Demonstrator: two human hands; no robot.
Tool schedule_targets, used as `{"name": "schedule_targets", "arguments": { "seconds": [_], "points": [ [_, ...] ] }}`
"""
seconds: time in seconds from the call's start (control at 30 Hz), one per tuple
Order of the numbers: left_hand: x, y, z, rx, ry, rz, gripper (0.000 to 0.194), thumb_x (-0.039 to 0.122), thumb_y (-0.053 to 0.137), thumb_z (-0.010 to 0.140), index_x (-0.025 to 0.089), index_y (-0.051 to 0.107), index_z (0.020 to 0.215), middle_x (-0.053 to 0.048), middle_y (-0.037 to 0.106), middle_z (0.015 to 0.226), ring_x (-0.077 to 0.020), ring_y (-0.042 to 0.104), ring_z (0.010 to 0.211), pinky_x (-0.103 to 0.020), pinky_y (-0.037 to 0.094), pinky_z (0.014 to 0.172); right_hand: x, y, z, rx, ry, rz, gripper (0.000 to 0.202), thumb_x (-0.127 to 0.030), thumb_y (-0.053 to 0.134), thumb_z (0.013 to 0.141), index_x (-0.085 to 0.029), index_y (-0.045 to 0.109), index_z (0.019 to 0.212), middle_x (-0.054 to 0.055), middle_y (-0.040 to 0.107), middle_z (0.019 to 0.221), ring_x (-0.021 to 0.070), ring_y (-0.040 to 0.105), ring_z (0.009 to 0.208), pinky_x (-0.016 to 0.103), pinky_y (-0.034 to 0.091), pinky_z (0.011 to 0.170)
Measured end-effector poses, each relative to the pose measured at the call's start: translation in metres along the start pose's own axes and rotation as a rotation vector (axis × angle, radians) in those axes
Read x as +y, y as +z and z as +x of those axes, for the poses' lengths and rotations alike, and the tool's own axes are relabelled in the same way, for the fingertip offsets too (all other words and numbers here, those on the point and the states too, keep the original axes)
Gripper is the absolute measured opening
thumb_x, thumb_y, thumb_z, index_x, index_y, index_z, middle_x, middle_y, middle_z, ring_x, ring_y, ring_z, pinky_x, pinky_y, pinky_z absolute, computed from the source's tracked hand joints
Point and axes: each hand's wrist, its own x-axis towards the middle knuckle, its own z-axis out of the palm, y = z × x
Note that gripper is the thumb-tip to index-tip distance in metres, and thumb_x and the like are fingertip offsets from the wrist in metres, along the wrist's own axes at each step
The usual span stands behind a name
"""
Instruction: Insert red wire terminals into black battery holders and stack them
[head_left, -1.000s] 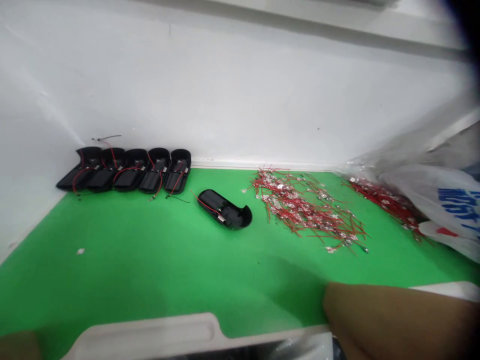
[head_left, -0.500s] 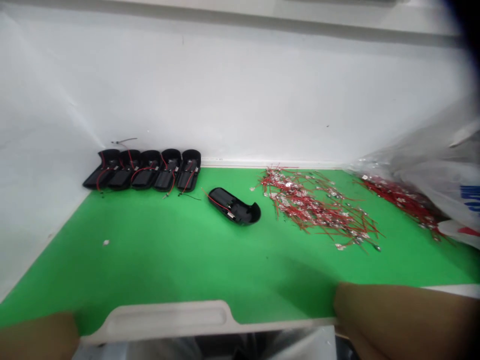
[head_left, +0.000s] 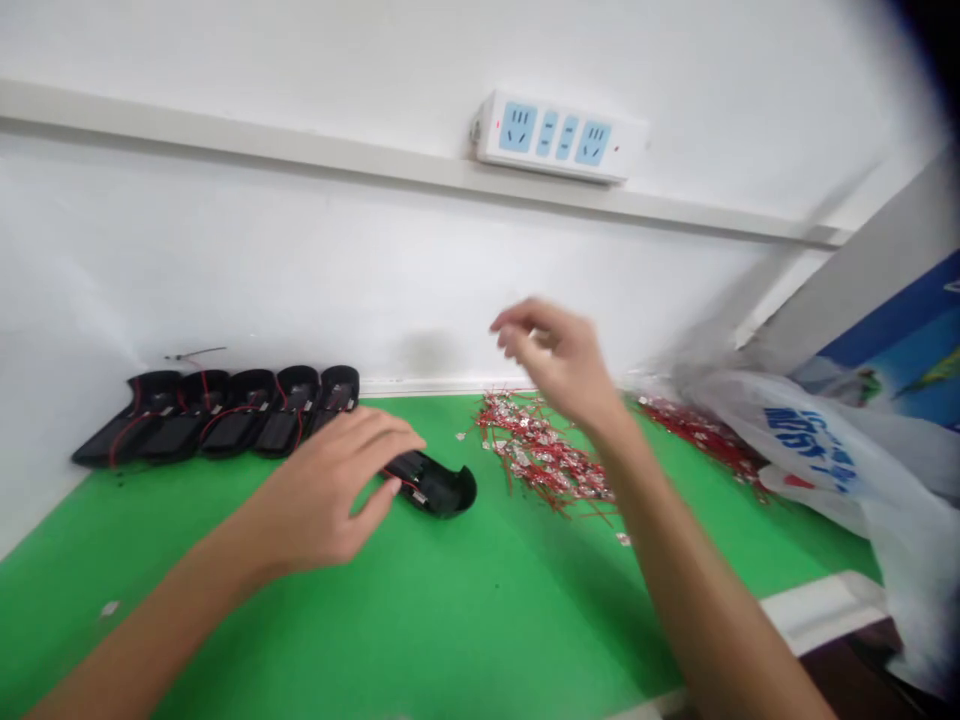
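Note:
My left hand (head_left: 334, 490) is over the near end of a loose black housing (head_left: 442, 487), thumb and fingers apart; whether it touches the housing is unclear. Red wire and a small white connector show inside that housing. Raised above the table, my right hand (head_left: 559, 355) has bent fingers and is slightly blurred, with nothing visible in it. Below and behind it lies a pile of red wires with silvery tips (head_left: 544, 450). Several black housings with red wires (head_left: 240, 412) stand side by side at the back left.
A second red wire bundle (head_left: 701, 435) lies at the right beside a white plastic bag with blue print (head_left: 817, 450). A socket strip (head_left: 559, 137) hangs on the back wall. One small white piece (head_left: 110, 608) rests on the green mat (head_left: 420, 620) at front left.
Both hands have come into view, the left reaching to the loose housing and the right rising over the wires. The view has tilted up and turned right, showing the socket strip.

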Motion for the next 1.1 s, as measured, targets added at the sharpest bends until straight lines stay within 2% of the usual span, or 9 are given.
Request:
{"name": "schedule_targets", "arguments": {
  "seconds": [0.07, 0.17, 0.3, 0.47, 0.6, 0.73, 0.83, 0.97, 1.1],
  "points": [
    [0.004, 0.016, -0.002, -0.116, 0.029, 0.01, 0.04, 0.014, 0.051, 0.094, 0.02, 0.055, 0.133, -0.01, 0.061, 0.133, -0.026, 0.054, 0.126, -0.048, 0.04, 0.111, 0.007, 0.016, -0.014, -0.142, -0.017, -0.094, 0.019, -0.022, 0.053, 0.098, -0.019, 0.071, 0.103, 0.004, 0.071, 0.094, 0.0165, 0.063, 0.082, 0.03, 0.05, 0.073],
    [0.006, 0.038, -0.009, -0.187, -0.007, 0.084, 0.038, 0.014, 0.05, 0.095, 0.022, 0.055, 0.132, -0.009, 0.06, 0.14, -0.0284, 0.048, 0.136, -0.054, 0.028, 0.117, 0.019, 0.042, -0.034, -0.386, -0.035, -0.299, 0.018, -0.016, 0.055, 0.097, -0.018, 0.071, 0.102, 0.006, 0.071, 0.1, 0.0189, 0.062, 0.092, 0.032, 0.047, 0.081],
    [0.004, 0.049, -0.015, -0.222, -0.035, 0.157, 0.029, 0.013, 0.044, 0.098, 0.025, 0.062, 0.118, -0.009, 0.065, 0.13, -0.0286, 0.055, 0.129, -0.063, 0.02, 0.115, 0.031, 0.058, -0.047, -0.5, -0.029, -0.415, 0.019, -0.012, 0.06, 0.094, -0.019, 0.073, 0.106, 0.008, 0.07, 0.106, 0.0235, 0.059, 0.099, 0.036, 0.044, 0.087],
    [0.009, 0.043, -0.012, -0.198, -0.051, 0.161, 0.021, 0.024, 0.049, 0.099, 0.027, 0.068, 0.107, -0.006, 0.066, 0.105, -0.0276, 0.063, 0.104, -0.062, 0.029, 0.107, 0.043, 0.062, -0.049, -0.57, -0.014, -0.492, 0.011, -0.015, 0.067, 0.093, -0.02, 0.075, 0.097, 0.008, 0.07, 0.101, 0.0253, 0.058, 0.099, 0.037, 0.043, 0.086],
    [0.017, 0.034, -0.008, -0.231, -0.083, 0.085, 0.023, 0.028, 0.05, 0.1, 0.029, 0.069, 0.112, -0.004, 0.065, 0.099, -0.0264, 0.062, 0.094, -0.054, 0.037, 0.097, 0.047, 0.067, -0.051, -0.575, -0.03, -0.484, 0.009, -0.015, 0.065, 0.095, -0.018, 0.074, 0.095, 0.009, 0.068, 0.104, 0.0245, 0.057, 0.102, 0.037, 0.042, 0.09],
    [0.013, 0.027, -0.006, -0.252, -0.167, -0.106, 0.026, 0.029, 0.045, 0.103, 0.029, 0.067, 0.118, -0.003, 0.068, 0.102, -0.024, 0.061, 0.096, -0.043, 0.041, 0.089, 0.036, 0.066, -0.048, -0.511, -0.063, -0.461, 0.01, -0.018, 0.058, 0.1, -0.017, 0.068, 0.099, 0.01, 0.066, 0.11, 0.026, 0.055, 0.105, 0.039, 0.043, 0.089],
    [0.007, 0.023, -0.004, -0.153, -0.317, -0.253, 0.025, 0.033, 0.045, 0.104, 0.026, 0.068, 0.112, -0.001, 0.071, 0.104, -0.0206, 0.062, 0.098, -0.036, 0.043, 0.089, 0.016, 0.061, -0.043, -0.421, -0.11, -0.403, 0.012, -0.021, 0.053, 0.103, -0.017, 0.064, 0.107, 0.009, 0.065, 0.114, 0.024, 0.054, 0.105, 0.037, 0.043, 0.09],
    [0.008, 0.021, -0.002, 0.048, -0.572, -0.393, 0.022, 0.04, 0.053, 0.1, 0.024, 0.069, 0.099, 0.001, 0.071, 0.093, -0.018, 0.064, 0.087, -0.03, 0.046, 0.08, -0.021, 0.057, -0.041, -0.238, -0.258, -0.215, 0.01, -0.021, 0.054, 0.102, -0.017, 0.063, 0.104, 0.008, 0.067, 0.106, 0.0229, 0.055, 0.1, 0.036, 0.043, 0.086],
    [0.015, 0.021, 0.0, 0.083, -0.72, -0.651, 0.035, 0.049, 0.049, 0.1, 0.022, 0.067, 0.089, 0.001, 0.067, 0.081, -0.0165, 0.062, 0.076, -0.028, 0.046, 0.071, -0.046, 0.057, -0.045, -0.209, -0.384, -0.214, 0.014, -0.021, 0.051, 0.104, -0.017, 0.063, 0.1, 0.008, 0.069, 0.102, 0.0224, 0.055, 0.093, 0.037, 0.041, 0.082]
  ]
}}
